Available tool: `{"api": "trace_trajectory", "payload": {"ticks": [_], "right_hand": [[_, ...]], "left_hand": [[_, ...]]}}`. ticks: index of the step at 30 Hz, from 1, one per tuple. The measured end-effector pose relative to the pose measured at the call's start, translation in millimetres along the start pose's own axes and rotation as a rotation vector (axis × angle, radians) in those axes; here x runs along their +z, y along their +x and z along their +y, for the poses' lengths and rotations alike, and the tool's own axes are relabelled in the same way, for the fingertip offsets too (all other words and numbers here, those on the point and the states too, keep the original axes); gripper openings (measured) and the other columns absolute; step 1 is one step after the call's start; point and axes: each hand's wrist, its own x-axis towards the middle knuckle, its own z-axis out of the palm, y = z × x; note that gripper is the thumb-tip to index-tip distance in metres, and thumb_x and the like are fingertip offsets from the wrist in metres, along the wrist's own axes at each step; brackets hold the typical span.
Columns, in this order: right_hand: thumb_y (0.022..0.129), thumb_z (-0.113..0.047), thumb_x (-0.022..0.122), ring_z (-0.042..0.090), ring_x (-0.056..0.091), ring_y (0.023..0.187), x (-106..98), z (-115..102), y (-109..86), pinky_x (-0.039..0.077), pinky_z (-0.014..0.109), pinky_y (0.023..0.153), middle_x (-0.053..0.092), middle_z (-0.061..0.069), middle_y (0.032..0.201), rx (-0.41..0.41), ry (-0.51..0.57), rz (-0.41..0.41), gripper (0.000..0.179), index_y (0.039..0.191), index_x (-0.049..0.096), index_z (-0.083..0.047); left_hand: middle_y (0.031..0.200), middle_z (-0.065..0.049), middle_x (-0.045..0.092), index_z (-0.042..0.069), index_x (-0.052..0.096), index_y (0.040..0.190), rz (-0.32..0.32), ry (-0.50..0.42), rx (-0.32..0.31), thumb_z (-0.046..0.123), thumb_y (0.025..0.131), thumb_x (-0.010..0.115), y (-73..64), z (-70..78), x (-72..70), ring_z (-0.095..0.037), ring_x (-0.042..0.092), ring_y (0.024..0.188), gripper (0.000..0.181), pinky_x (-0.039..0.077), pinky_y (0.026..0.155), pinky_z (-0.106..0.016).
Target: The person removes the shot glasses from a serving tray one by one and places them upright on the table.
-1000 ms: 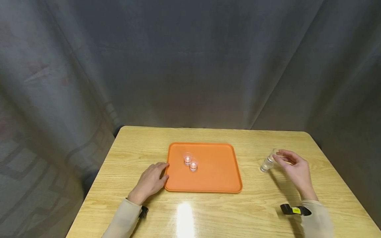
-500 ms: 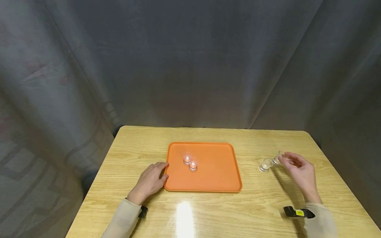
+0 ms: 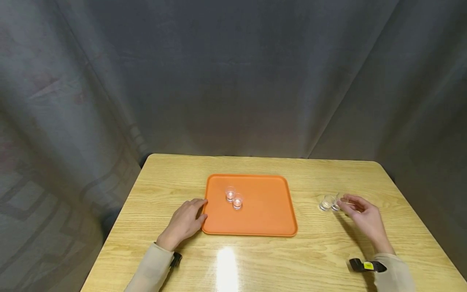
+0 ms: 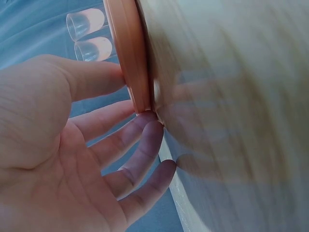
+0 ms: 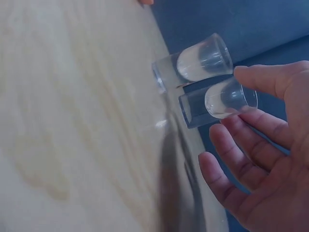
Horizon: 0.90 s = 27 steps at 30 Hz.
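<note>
Shot glass (image 5: pixel 215 104) — 1 of 4 — looks clear, flared, thick-based.

Curtained-off work booth; wider premises not identifiable. Evidence: dark grey drapes (image 3: pixel 233 81) behind and at both sides, wood-grain table (image 3: pixel 284 259), black wrist-worn camera (image 3: pixel 356 265).

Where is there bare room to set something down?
Free: right half of the tray; the table between tray and right glasses; table behind the tray. Crowded: the tray's left side, with left glasses and left hand; around the right hand and right glasses.
</note>
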Motion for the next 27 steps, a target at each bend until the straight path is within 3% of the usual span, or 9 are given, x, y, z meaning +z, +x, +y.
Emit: {"api": "trace_trajectory", "payload": {"ticks": [20, 27], "right_hand": [[0.101, -0.04, 0.075, -0.023, 0.056, 0.089, 5.7, 8.4, -0.7, 0.05, 0.004, 0.073, 0.055, -0.044, 0.099, 0.004, 0.0, -0.023, 0.061, 0.142, 0.062, 0.003], [0.1, -0.041, 0.076, -0.024, 0.053, 0.09, 4.7, 10.2, -2.5, 0.046, 0.003, 0.075, 0.057, -0.038, 0.103, 0.004, -0.032, -0.024, 0.062, 0.143, 0.062, 0.002]], "left_hand": [[0.145, -0.02, 0.065, 0.001, 0.064, 0.144, 0.007, 0.006, 0.006, 0.017, 0.101, 0.073, -0.9, -0.6, -0.6, -0.041, 0.06, 0.138, 0.047, 0.043, 0.123, -0.057], [0.145, -0.019, 0.065, 0.002, 0.065, 0.144, 0.005, 0.012, -0.001, 0.018, 0.1, 0.074, -1.7, -0.1, -0.4, -0.041, 0.061, 0.136, 0.048, 0.049, 0.117, -0.056]]}}
